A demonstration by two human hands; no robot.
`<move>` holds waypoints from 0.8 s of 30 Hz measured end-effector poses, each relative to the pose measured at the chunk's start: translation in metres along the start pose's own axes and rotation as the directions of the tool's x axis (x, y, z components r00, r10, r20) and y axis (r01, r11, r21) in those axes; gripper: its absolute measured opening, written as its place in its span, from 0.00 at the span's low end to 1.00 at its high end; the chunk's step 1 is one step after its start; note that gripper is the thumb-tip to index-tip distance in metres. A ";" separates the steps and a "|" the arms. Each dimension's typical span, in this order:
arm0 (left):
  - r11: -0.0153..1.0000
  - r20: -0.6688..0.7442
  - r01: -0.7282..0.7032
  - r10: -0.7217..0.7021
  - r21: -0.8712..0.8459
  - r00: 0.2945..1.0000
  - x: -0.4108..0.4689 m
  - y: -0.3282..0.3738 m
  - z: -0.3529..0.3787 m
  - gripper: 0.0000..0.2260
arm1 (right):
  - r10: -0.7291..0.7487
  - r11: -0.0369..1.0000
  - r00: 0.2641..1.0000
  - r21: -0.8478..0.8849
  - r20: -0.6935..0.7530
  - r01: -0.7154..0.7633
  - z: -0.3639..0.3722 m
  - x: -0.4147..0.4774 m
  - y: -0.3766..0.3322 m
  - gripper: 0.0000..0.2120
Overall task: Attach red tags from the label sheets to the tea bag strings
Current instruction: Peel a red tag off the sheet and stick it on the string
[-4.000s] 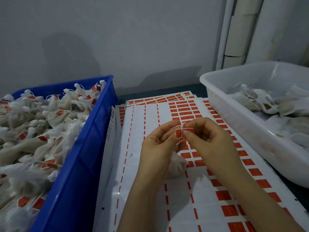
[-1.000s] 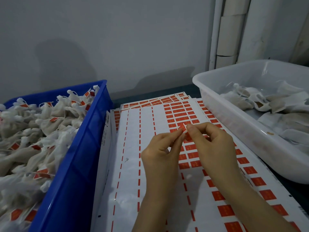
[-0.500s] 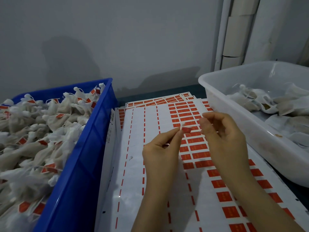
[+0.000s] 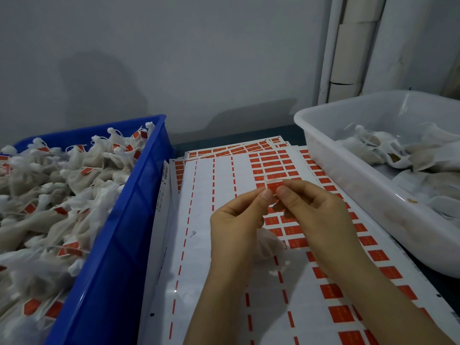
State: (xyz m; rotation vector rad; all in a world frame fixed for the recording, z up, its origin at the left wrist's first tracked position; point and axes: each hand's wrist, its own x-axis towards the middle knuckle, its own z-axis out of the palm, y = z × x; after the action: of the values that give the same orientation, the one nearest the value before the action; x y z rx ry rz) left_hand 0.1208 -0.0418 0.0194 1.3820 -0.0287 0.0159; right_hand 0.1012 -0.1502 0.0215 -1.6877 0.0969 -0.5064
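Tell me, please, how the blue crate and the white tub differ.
The blue crate is heaped to its rim; the white tub is only partly filled. The crate's bags carry red tags; none show on the tub's. Both hold tea bags beside the label sheets.

Bare left hand (image 4: pixel 236 220), bare right hand (image 4: pixel 317 211), bare forearms (image 4: pixel 388 302), slender fingers (image 4: pixel 249 200), short plain fingernails (image 4: pixel 267 194)

The tea bag (image 4: pixel 270 245) is mostly hidden behind the left hand (image 4: pixel 236 220). The blue crate (image 4: pixel 119 245) runs off the left and bottom edges. The white tub (image 4: pixel 388 215) runs off the right edge. The print on the red tag (image 4: pixel 273 186) is too small to read.
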 end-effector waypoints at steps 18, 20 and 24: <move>1.000 -0.024 0.005 -0.005 0.001 1.000 -0.001 -0.002 0.003 0.05 | -0.011 0.999 0.999 0.037 -0.036 0.012 -0.001 0.000 0.005 0.07; 1.000 -0.046 -0.010 0.012 0.027 0.999 0.000 -0.004 0.003 0.06 | -0.015 0.999 0.999 0.033 -0.031 0.016 0.000 0.000 0.006 0.05; 0.996 -0.042 -0.042 0.045 0.084 0.998 0.001 -0.007 0.003 0.05 | -0.022 0.999 0.999 0.024 -0.023 0.022 0.000 0.000 0.010 0.03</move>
State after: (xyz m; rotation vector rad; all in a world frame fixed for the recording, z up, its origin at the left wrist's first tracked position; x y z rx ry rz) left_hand 0.1215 -0.0464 0.0134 1.4637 -0.0214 0.0848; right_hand 0.1037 -0.1518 0.0122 -1.6611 0.0889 -0.5415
